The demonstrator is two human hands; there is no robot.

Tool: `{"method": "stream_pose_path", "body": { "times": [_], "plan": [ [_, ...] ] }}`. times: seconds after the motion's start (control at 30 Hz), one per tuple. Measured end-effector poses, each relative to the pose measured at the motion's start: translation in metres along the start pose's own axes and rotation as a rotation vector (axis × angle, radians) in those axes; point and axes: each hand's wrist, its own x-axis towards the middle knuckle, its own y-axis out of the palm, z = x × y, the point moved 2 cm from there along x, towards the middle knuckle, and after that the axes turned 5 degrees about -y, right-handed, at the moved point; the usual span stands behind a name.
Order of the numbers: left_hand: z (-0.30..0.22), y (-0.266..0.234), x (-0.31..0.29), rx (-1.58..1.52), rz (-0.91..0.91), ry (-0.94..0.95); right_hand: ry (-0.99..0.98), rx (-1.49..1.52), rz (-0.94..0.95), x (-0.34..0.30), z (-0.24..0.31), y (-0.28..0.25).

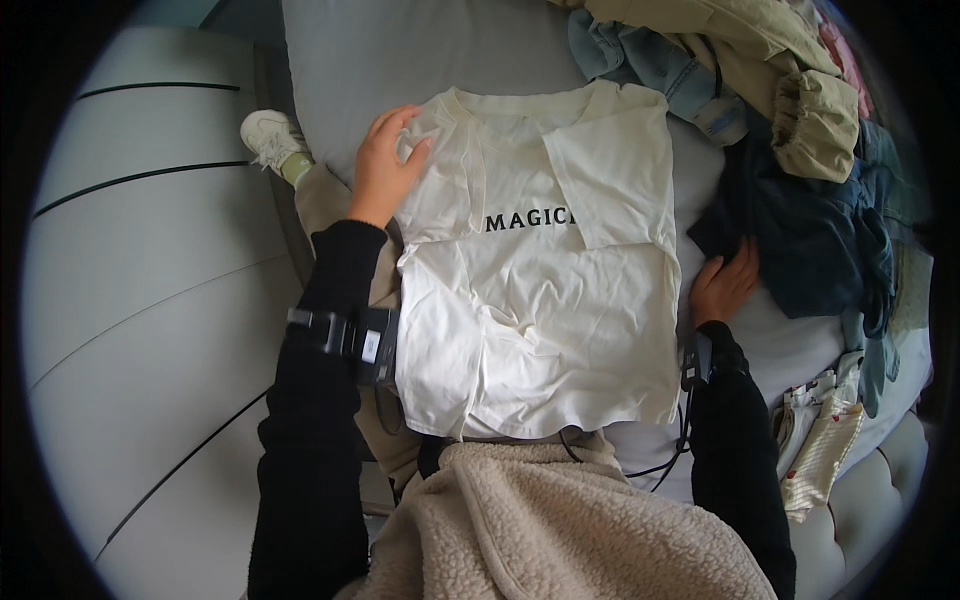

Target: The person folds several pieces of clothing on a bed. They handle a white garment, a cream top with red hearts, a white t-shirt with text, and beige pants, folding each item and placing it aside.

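A white T-shirt with dark lettering across its chest lies spread on the grey bed, neckline away from me. Both sleeves are folded inward over the front, and the lower half is wrinkled. My left hand rests at the shirt's upper left shoulder, thumb apart from the fingers, nothing visibly gripped. To the right of the shirt, my right hand lies on the bed with its fingers stretched out, beside a dark blue garment. Its fingertips reach that garment's edge; whether they press on it I cannot tell.
A pile of clothes fills the upper right, with a khaki garment and light blue denim. Folded patterned cloth lies lower right. Black cables run near my right wrist. Grey panelled furniture stands left of the bed.
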Motion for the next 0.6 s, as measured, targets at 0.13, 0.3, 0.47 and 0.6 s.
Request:
{"method": "stream_pose_path", "body": {
  "times": [0.13,0.3,0.47,0.6],
  "plan": [
    [-0.034,-0.017,-0.069,0.197,0.297,-0.077,0.009,0.002,0.013,0.001,-0.002,0.002],
    [-0.084,-0.042,-0.167,0.484,0.652,-0.085,0.039,0.076,0.034,0.003,-0.005,0.005],
    [-0.107,-0.075,-0.214,0.288,0.323,-0.047,-0.073,-0.108,-0.012,0.001,-0.012,0.014],
    [-0.101,-0.069,-0.229,0.217,-0.017,0.053,-0.094,-0.208,0.055,0.0,-0.021,0.022]
  ]
}}
